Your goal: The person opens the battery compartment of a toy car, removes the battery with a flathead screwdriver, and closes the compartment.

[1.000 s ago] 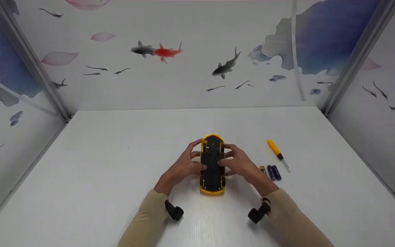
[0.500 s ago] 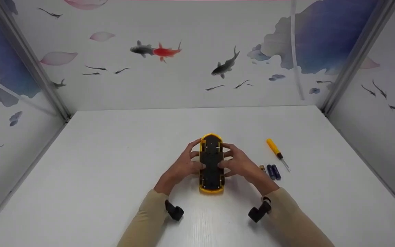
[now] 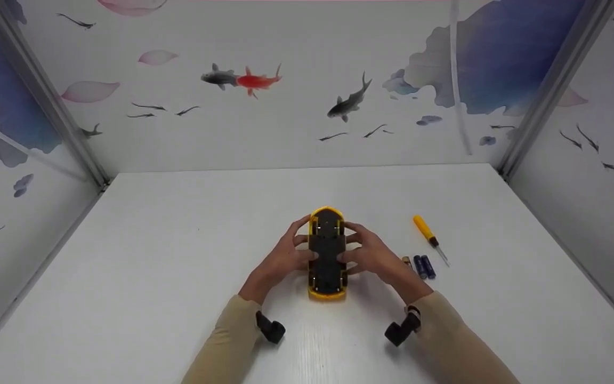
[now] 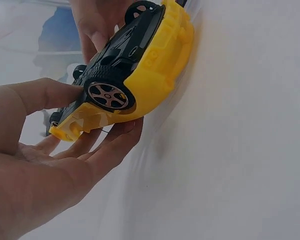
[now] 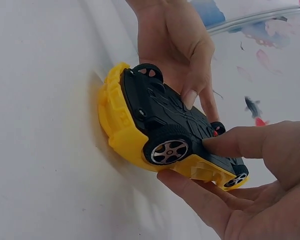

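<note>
A yellow toy car (image 3: pixel 328 274) is held upside down in the middle of the head view, its black underside facing up. My left hand (image 3: pixel 285 255) grips its left side, thumb on the underside and fingers along the body. On the other side my right hand (image 3: pixel 372 254) grips it the same way. The left wrist view shows a black wheel (image 4: pixel 108 95) with silver spokes close to the left thumb. From the right wrist, the car's black underside (image 5: pixel 160 107) shows with both thumbs pressing on it. The roof is hidden underneath.
Right of the hands, a screwdriver (image 3: pixel 425 229) with a yellow handle lies on the white table (image 3: pixel 179 277). Two dark blue batteries (image 3: pixel 424 266) lie nearer, beside a gold-ended one (image 3: pixel 406 261) partly hidden by the right wrist. Printed panels (image 3: pixel 285 133) enclose the table.
The whole head view shifts very slightly. Both hands keep their hold on the toy car, and nothing is taken up or let go.
</note>
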Action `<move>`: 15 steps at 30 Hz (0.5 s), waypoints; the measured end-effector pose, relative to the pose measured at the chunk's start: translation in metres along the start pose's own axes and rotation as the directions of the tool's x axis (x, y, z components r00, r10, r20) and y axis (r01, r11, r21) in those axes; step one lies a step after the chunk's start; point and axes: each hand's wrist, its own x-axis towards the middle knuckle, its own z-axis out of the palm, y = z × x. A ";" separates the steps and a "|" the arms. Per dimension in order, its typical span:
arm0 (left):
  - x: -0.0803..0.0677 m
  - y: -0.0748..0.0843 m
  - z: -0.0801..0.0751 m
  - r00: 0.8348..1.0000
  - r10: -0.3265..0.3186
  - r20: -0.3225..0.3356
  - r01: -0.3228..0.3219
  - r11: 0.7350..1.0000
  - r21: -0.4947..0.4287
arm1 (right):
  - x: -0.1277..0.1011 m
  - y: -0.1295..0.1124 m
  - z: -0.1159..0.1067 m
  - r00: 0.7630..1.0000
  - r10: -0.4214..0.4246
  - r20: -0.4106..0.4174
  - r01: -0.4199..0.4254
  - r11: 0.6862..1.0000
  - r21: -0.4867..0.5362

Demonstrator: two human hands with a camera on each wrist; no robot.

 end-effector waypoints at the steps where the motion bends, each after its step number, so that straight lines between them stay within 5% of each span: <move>1: 0.000 0.000 0.000 1.000 0.000 -0.005 0.000 1.000 -0.002 | 0.001 0.000 0.000 1.000 -0.004 0.001 0.004 1.000 0.004; 15: 0.000 0.005 -0.008 0.999 -0.024 -0.045 0.018 0.992 -0.124 | -0.007 -0.006 0.001 0.984 -0.151 -0.092 0.149 0.989 -0.023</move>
